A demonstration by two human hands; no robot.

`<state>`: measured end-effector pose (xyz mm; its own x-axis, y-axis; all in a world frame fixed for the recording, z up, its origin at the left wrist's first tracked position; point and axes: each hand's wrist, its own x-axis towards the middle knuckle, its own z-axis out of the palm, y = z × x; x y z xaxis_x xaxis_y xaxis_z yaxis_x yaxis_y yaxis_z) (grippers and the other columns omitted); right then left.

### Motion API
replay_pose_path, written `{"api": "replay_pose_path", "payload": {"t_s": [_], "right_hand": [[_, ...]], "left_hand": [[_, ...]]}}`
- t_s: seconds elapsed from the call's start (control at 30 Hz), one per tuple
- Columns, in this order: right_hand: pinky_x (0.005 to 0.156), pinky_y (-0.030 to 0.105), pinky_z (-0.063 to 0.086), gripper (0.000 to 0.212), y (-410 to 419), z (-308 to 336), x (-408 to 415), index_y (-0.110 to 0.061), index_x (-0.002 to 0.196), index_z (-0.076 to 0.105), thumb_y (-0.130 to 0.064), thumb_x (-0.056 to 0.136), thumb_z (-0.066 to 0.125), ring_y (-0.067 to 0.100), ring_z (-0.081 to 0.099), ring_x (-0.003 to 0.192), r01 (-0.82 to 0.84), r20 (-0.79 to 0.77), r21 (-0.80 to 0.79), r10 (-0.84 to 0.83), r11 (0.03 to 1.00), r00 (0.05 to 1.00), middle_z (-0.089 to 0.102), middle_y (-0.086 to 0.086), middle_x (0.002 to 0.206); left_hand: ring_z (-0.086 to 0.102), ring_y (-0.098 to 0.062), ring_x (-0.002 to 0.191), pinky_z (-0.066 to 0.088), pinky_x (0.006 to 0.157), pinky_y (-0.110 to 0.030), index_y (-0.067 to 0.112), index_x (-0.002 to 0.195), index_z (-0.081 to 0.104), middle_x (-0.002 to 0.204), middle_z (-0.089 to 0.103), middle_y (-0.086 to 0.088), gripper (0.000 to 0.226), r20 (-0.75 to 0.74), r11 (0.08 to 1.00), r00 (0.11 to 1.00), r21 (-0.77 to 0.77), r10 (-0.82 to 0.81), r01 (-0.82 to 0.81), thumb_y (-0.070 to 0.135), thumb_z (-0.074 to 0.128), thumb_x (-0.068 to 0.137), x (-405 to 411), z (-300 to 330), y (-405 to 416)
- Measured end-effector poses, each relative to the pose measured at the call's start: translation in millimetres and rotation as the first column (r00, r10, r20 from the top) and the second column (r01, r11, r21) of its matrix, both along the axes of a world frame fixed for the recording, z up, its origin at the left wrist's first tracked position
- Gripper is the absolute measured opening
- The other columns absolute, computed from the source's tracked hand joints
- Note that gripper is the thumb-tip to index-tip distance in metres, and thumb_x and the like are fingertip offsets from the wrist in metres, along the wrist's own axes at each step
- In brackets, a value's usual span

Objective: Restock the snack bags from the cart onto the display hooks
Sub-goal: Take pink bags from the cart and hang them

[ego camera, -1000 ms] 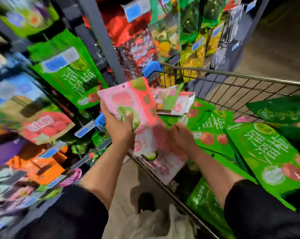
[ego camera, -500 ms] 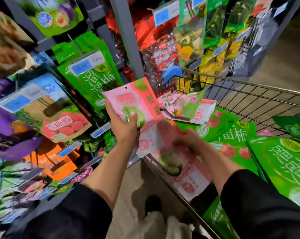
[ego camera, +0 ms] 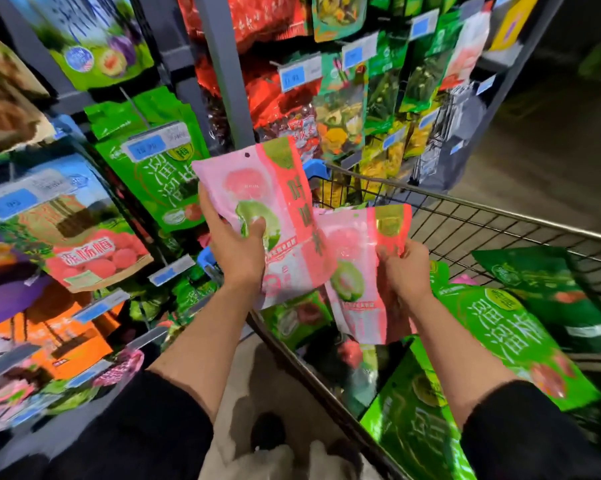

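My left hand [ego camera: 238, 249] grips a pink snack bag [ego camera: 257, 206] upright, thumb pressed on the green fruit printed on its front and fingers curled behind. Large Chinese characters run down its red side band, too blurred for me to read; a green-gold round seal sits at the top, beside a punched hang hole. My right hand [ego camera: 404, 271] pinches a second pink bag [ego camera: 356, 268] of the same design by its upper right edge, holding it just above the wire cart [ego camera: 500, 225], its left edge tucked behind the first bag. In the cart lie green bags [ego camera: 500, 327] printed in white with 溜溜梅. On the display rack [ego camera: 223, 81] to my left hangs a matching green bag [ego camera: 160, 168] behind a blue price tag [ego camera: 146, 147] whose figures are blurred. A lower bag [ego camera: 95, 251] showing red berries has a red label I cannot read for certain. Beneath lies pale floor [ego camera: 243, 375], and the aisle beyond is dim.
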<state>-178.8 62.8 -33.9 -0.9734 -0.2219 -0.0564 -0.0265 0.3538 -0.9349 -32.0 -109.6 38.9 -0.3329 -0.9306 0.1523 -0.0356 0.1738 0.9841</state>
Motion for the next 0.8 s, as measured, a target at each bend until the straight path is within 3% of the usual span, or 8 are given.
{"api": "replay_pose_path", "payload": {"t_s": [0.13, 0.23, 0.3, 0.43, 0.53, 0.63, 0.7, 0.8], "right_hand": [[0.062, 0.036, 0.042, 0.019, -10, 32, 9, -0.022, 0.063, 0.057, -0.021, 0.077, 0.068, 0.015, 0.048, 0.064, 0.059, -0.085, -0.124, -0.07, 0.991, 0.994, 0.059, 0.001, 0.064], [0.064, 0.042, 0.048, 0.015, -31, 66, 22, -0.016, 0.068, 0.065, -0.03, 0.073, 0.068, 0.016, 0.052, 0.065, 0.029, -0.194, -0.194, -0.067, 0.981, 0.979, 0.066, 0.011, 0.069], [0.06, 0.037, 0.044, 0.014, -50, 97, 39, -0.01, 0.07, 0.067, -0.021, 0.077, 0.073, 0.013, 0.048, 0.063, -0.028, -0.266, -0.236, -0.037, 0.971, 0.963, 0.061, 0.01, 0.063], [0.058, 0.031, 0.042, 0.018, -94, 152, 89, -0.004, 0.069, 0.065, -0.015, 0.08, 0.074, 0.003, 0.043, 0.058, -0.17, -0.367, -0.343, 0.035, 0.924, 0.93, 0.061, 0.008, 0.061], [0.061, 0.044, 0.049, 0.028, -132, 181, 133, -0.003, 0.073, 0.069, -0.031, 0.076, 0.072, 0.01, 0.046, 0.063, -0.245, -0.485, -0.312, 0.067, 0.918, 0.872, 0.067, 0.017, 0.068], [0.061, 0.048, 0.051, 0.041, -173, 209, 187, -0.001, 0.077, 0.068, -0.042, 0.073, 0.069, 0.007, 0.045, 0.064, -0.346, -0.566, -0.295, 0.129, 0.891, 0.814, 0.067, 0.019, 0.07], [0.057, 0.042, 0.047, 0.034, -197, 229, 229, -0.001, 0.076, 0.07, -0.035, 0.076, 0.073, 0.006, 0.042, 0.061, -0.428, -0.636, -0.271, 0.174, 0.862, 0.752, 0.067, 0.02, 0.068], [0.051, 0.036, 0.034, 0.026, -232, 255, 284, -0.004, 0.069, 0.07, -0.027, 0.079, 0.075, 0.005, 0.037, 0.057, -0.522, -0.74, -0.209, 0.215, 0.827, 0.637, 0.057, 0.005, 0.054]], "left_hand": [[0.028, 0.0, 0.139, 0.023, 0.114, -0.023, 0.026, 0.154, 0.01, 0.158, 0.022, 0.007, 0.092, -0.136, 1.0, 0.991, -0.026, 0.012, -0.015, -0.008, 0.061, 0.085, 21, 22, 6], [0.028, 0.03, 0.12, 0.025, 0.101, -0.002, 0.017, 0.153, 0.012, 0.146, 0.022, 0.024, 0.09, -0.202, 0.99, 0.978, -0.118, 0.054, -0.079, -0.012, 0.06, 0.083, 44, 37, -4], [0.025, 0.037, 0.111, 0.026, 0.102, -0.002, 0.019, 0.153, 0.012, 0.136, 0.018, 0.034, 0.091, -0.235, 0.982, 0.969, -0.149, 0.081, -0.119, -0.01, 0.062, 0.082, 64, 49, -16], [0.039, -0.006, 0.135, 0.034, 0.114, -0.035, 0.02, 0.153, 0.013, 0.154, 0.026, 0.01, 0.093, -0.341, 0.968, 0.934, -0.178, 0.107, -0.176, -0.012, 0.06, 0.079, 120, 79, -47], [0.035, -0.011, 0.137, 0.032, 0.11, -0.016, 0.012, 0.152, 0.014, 0.155, 0.024, -0.001, 0.091, -0.389, 0.931, 0.904, -0.231, 0.177, -0.282, -0.016, 0.058, 0.077, 174, 101, -74], [0.046, -0.024, 0.131, 0.039, 0.109, -0.038, 0.021, 0.15, 0.017, 0.15, 0.038, -0.013, 0.09, -0.428, 0.893, 0.868, -0.244, 0.25, -0.378, -0.01, 0.061, 0.078, 243, 115, -102], [0.053, -0.023, 0.125, 0.043, 0.105, -0.043, 0.026, 0.149, 0.02, 0.145, 0.045, -0.008, 0.089, -0.443, 0.86, 0.849, -0.27, 0.288, -0.432, -0.003, 0.062, 0.076, 288, 128, -116], [0.047, 0.001, 0.126, 0.038, 0.107, -0.018, 0.013, 0.151, 0.017, 0.147, 0.037, 0.007, 0.09, -0.48, 0.815, 0.82, -0.306, 0.313, -0.491, -0.012, 0.061, 0.077, 352, 146, -135]]}}
